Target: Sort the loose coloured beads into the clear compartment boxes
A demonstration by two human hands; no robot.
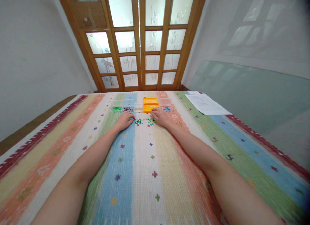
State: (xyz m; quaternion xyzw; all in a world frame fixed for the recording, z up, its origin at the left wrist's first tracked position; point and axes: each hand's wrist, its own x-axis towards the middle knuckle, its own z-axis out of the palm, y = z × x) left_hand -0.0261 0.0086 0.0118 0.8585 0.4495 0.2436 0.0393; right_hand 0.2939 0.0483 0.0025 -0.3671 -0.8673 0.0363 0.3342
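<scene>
My left hand [125,120] rests at the left of a small pile of mixed green, blue and dark pieces [139,122]. Its thumb and index fingertips come together at the pile's edge; anything between them is too small to make out. My right hand [160,117] lies at the right of a second loose scatter of green and blue pieces [150,121]. Its fingers reach forward, somewhat apart, with the tips by the front edge of an open yellow box [150,101]. Small pale pieces lie in this box.
Clear boxes flank the yellow one, holding green pieces [117,109], dark pieces [128,109] and blue pieces [166,109]. Paper sheets [205,103] lie at the far right of the striped tablecloth [145,173]. Wooden glazed doors [142,53] stand beyond the table.
</scene>
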